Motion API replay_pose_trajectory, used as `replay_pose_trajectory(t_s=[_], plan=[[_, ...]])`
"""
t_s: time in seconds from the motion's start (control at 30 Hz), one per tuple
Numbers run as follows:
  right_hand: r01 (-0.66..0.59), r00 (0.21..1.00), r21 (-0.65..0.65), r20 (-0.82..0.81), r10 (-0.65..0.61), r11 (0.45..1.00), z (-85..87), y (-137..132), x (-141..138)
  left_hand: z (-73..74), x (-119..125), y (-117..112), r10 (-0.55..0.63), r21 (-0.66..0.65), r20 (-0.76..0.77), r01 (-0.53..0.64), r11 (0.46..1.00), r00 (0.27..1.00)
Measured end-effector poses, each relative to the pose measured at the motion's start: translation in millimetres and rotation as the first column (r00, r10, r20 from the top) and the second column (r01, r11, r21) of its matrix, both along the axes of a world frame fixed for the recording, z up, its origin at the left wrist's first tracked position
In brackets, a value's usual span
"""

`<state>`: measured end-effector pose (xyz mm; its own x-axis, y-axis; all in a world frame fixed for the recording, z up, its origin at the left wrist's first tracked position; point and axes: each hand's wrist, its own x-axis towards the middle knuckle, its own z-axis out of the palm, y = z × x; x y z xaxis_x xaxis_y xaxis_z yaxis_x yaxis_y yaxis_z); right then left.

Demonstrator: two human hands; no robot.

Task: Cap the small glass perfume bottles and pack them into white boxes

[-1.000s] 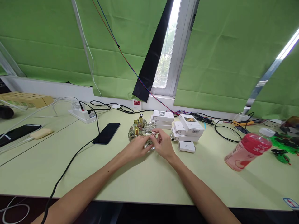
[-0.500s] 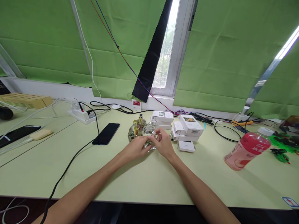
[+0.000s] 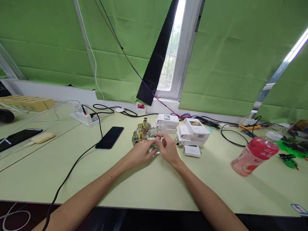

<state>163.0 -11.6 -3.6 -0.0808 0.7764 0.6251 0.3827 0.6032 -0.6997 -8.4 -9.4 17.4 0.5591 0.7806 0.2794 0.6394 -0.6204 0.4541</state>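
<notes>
A clear glass perfume bottle [image 3: 154, 147] stands on the table between my hands, partly covered by fingers. My left hand [image 3: 142, 150] grips its body from the left. At the bottle's top, my right hand [image 3: 169, 150] has thumb and fingers pinched together around the small silver cap, which they largely hide. Just behind are several similar glass bottles, including one with a gold neck [image 3: 141, 135] and one with a dark top [image 3: 145, 122]. Another round glass bottle [image 3: 153, 131] sits beyond my fingertips.
White boxes [image 3: 197, 127] are stacked right of my hands, with more boxes [image 3: 167, 119] behind. A phone [image 3: 110, 137] lies to the left, crossed by a black cable [image 3: 78, 160]. A pink drink bottle [image 3: 255, 156] is at right; a power strip [image 3: 85, 119] is back left.
My right fingers have lowered and closed over the silver cap, which showed more clearly before. My left hand stays on the bottle.
</notes>
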Motion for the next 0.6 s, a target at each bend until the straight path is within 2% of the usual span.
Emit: replay_pose_trajectory(t_s=[0.6], plan=[[-0.041, 0.999, -0.004, -0.014, 0.041, 0.999, -4.0, 8.0, -0.3, -4.3, -0.4, 1.7, 0.03, 0.023, 0.014, -0.03, 0.999, 0.999]])
